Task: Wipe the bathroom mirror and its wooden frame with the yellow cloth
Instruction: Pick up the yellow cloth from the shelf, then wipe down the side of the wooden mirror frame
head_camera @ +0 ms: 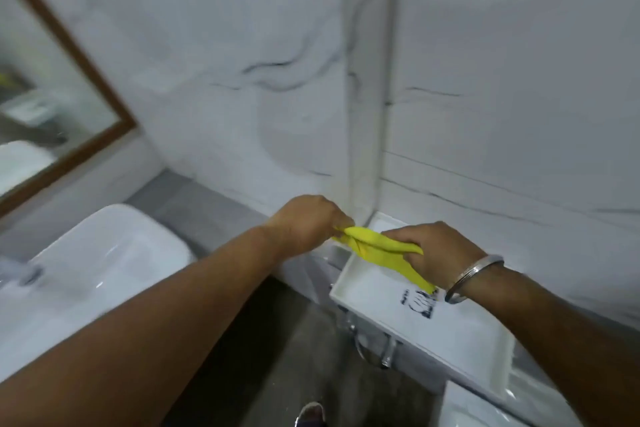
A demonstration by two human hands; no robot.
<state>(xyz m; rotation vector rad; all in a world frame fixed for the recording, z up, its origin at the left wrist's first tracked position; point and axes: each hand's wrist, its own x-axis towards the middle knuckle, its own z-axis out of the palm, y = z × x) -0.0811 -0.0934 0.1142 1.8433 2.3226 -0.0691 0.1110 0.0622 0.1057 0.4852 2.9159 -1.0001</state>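
Both of my hands hold the yellow cloth (382, 248), stretched between them over a white cistern lid (398, 305). My left hand (306, 222) grips its left end. My right hand (436, 253), with a metal bangle on the wrist, grips the other end, and a strip of cloth hangs below it. The mirror (45, 107) with its brown wooden frame (86, 59) hangs on the wall at the far left, well away from both hands. Only its right part is in view.
A white washbasin (104, 274) sits on a grey counter at the lower left. White marble-look tiled walls meet in a corner behind my hands. Chrome pipes (384, 354) run under the cistern. The dark floor and a foot show at the bottom.
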